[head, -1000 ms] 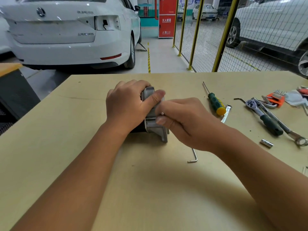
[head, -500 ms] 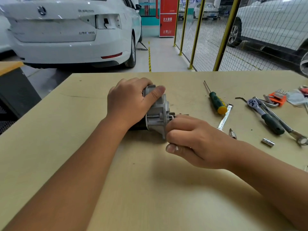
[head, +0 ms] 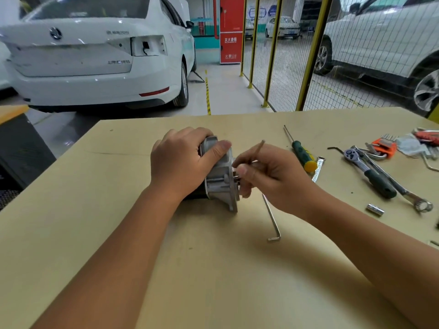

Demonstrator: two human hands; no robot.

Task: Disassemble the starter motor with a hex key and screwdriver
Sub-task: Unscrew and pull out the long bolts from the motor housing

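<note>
The starter motor lies on its side on the tan table, its silver flange facing right. My left hand wraps over the top of the housing, thumb across the flange edge. My right hand pinches a thin rod against the flange face; its long end points up and away, and a short stub by my thumb meets the flange. A silver hex key lies loose on the table just under my right wrist. The green and yellow screwdriver rests to the right, untouched.
On the right side of the table lie a ratchet, a spanner, a small socket, an orange hex key set and a metal strip. White cars and a yellow mesh fence stand beyond the far edge.
My right hand dipped to the table in front of the motor, covering the loose hex key, then rose back to the flange with the thin rod sticking up. My left hand kept its grip.
</note>
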